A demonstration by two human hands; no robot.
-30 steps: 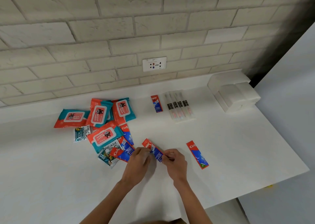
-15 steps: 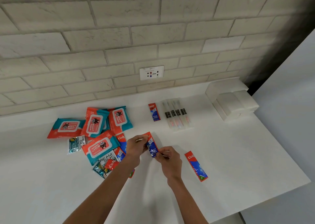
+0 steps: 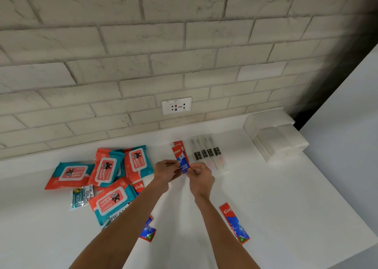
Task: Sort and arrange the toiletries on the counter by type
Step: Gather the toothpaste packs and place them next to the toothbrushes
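White counter (image 3: 286, 186), toothpaste box (image 3: 182, 160) in the fingers' (image 3: 194, 169) pinch of left hand (image 3: 165, 170) and right hand (image 3: 201, 177).

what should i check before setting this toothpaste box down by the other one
1. Grip: left hand and right hand both pinch the held toothpaste box, ok
2. Target: placed toothpaste box lies beside toothbrushes, ok
3. Landing spot: bare counter left of it, ok
4. Clearance: held box overlaps placed one in view, cannot tell
5. Sorting done: stray toothpaste box lies apart near front edge, not ok
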